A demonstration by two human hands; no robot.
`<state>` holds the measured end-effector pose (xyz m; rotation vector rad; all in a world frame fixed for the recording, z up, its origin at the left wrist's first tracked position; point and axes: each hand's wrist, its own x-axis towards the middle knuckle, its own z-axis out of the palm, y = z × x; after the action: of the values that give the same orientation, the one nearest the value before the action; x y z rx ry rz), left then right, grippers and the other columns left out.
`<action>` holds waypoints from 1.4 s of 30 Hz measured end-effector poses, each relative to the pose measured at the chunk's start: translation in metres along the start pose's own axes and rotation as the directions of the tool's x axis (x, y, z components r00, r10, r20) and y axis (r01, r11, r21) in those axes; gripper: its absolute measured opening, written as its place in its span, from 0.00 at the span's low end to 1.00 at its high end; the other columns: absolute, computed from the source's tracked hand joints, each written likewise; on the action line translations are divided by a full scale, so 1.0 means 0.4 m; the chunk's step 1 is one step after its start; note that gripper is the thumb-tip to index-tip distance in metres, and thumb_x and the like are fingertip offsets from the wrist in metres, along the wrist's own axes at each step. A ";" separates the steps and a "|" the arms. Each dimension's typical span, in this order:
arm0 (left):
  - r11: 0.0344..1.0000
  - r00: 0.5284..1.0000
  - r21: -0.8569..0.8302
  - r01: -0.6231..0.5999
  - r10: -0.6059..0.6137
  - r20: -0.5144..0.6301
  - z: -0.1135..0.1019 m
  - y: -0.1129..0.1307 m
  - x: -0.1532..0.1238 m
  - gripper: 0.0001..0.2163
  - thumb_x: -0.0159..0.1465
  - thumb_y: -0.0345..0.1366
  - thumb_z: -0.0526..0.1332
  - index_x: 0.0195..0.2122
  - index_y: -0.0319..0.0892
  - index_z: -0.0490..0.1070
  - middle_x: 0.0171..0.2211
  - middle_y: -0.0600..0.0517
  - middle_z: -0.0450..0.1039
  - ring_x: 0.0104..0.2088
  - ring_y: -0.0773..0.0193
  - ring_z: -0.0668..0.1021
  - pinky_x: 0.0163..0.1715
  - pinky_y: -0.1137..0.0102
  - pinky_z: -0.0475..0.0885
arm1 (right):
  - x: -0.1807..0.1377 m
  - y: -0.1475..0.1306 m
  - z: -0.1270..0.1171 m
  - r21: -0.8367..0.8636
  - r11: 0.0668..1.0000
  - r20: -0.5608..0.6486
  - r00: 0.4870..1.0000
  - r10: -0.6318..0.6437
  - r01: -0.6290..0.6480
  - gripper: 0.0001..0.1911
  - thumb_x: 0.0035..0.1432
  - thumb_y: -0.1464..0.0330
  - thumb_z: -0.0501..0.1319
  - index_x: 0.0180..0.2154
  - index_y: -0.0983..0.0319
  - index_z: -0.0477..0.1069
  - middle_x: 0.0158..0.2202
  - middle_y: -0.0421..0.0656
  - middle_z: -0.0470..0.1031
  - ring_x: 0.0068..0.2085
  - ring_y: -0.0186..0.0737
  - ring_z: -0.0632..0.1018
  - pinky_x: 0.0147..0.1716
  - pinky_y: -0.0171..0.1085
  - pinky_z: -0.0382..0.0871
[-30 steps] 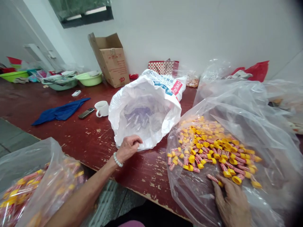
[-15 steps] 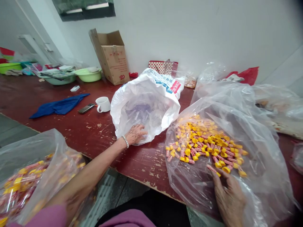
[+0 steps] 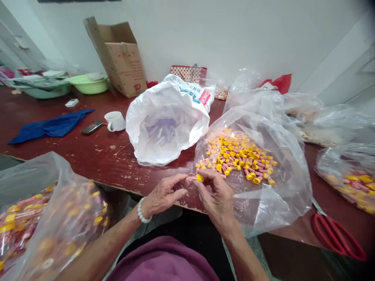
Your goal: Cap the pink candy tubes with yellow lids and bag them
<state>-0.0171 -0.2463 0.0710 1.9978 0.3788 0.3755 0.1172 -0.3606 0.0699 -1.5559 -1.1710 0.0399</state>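
My right hand (image 3: 215, 195) pinches a small tube with a yellow cap (image 3: 199, 178) and a red-and-white patterned body. The patterned end points left, toward my left hand (image 3: 166, 193), which wears a pale bead bracelet. Between the left thumb and forefinger is what looks like a small clear plastic piece, at the tube's patterned end; its shape is hard to make out. Both hands meet over the table's front edge. Behind the right hand, many similar yellow-capped tubes (image 3: 234, 154) lie in an open clear plastic bag (image 3: 281, 199). A white bag (image 3: 134, 132) gapes open, clear pieces inside.
Another clear bag (image 3: 58, 171) of yellow-capped pieces bulges at left. Red-handled scissors (image 3: 334, 234) lie at right by a further filled bag (image 3: 351, 183). A mug (image 3: 115, 121), a phone (image 3: 92, 128), a blue cloth (image 3: 52, 127) and a carton (image 3: 125, 66) stand farther back.
My left hand has come out of the white bag toward me. My right hand has moved left, bringing a yellow-capped tube from the clear bag to meet it. The view has turned right.
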 end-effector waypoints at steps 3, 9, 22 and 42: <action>0.968 0.993 -0.233 0.095 -0.075 0.091 0.011 0.000 -0.017 0.17 0.62 0.34 0.56 0.52 0.41 0.67 0.43 0.47 0.71 0.38 0.61 0.74 0.38 0.69 0.70 | -0.006 -0.006 -0.017 -0.009 1.000 0.112 0.994 0.007 -0.006 0.12 0.58 0.69 0.59 0.45 0.59 0.66 0.39 0.42 0.75 0.35 0.34 0.76 0.36 0.35 0.71; 0.882 0.982 -0.436 0.179 -0.135 0.130 0.029 0.003 -0.026 0.12 0.61 0.37 0.58 0.45 0.40 0.68 0.36 0.51 0.67 0.27 0.70 0.69 0.29 0.73 0.67 | -0.020 0.001 -0.020 -0.046 0.999 0.259 0.966 -0.014 0.027 0.20 0.50 0.62 0.66 0.44 0.59 0.64 0.54 0.49 0.66 0.54 0.45 0.69 0.51 0.44 0.66; 0.578 0.943 -0.764 0.286 -0.313 0.116 0.092 -0.042 0.006 0.12 0.56 0.41 0.64 0.35 0.38 0.69 0.27 0.55 0.65 0.26 0.72 0.66 0.27 0.77 0.61 | -0.044 0.050 0.063 -0.234 0.957 0.323 0.942 -0.087 0.169 0.28 0.37 0.62 0.70 0.42 0.60 0.64 0.45 0.48 0.71 0.47 0.49 0.70 0.47 0.47 0.64; 0.826 0.728 -0.522 0.212 -0.490 -0.480 -0.113 -0.110 0.100 0.14 0.58 0.49 0.52 0.27 0.42 0.63 0.15 0.60 0.55 0.14 0.71 0.60 0.14 0.75 0.58 | -0.031 0.315 -0.077 -0.669 0.737 0.144 0.990 0.000 0.098 0.14 0.59 0.71 0.51 0.46 0.64 0.68 0.44 0.50 0.74 0.45 0.48 0.71 0.45 0.47 0.64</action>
<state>-0.0044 -0.1747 0.0548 1.2769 0.9840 0.7714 0.2093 -0.3756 -0.0210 -2.1862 -1.4252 -0.3652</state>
